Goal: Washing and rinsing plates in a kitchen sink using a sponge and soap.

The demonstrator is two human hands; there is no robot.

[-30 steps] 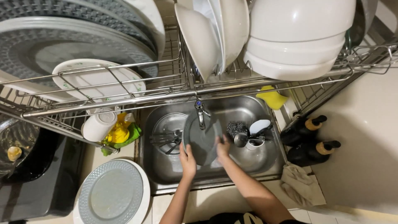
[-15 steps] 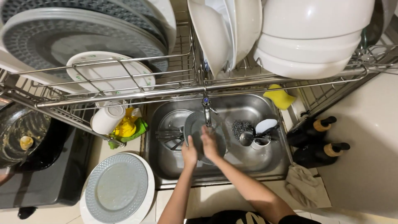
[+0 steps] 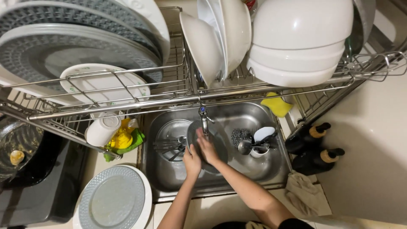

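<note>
Both hands, left hand (image 3: 191, 161) and right hand (image 3: 207, 148), grip a round grey plate (image 3: 214, 146) under the tap (image 3: 204, 118) at mid-frame; forks (image 3: 169, 144) wait unwashed.

Left hand (image 3: 191, 161) and right hand (image 3: 207, 147) grip a dark plate (image 3: 214, 146) in the sink (image 3: 254, 169).

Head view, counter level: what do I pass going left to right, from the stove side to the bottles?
Dark pan → grey plate → plate with cutlery in the sink → left hand → right hand on a dark dish → steel scourer → white cup → two dark bottles.
</note>
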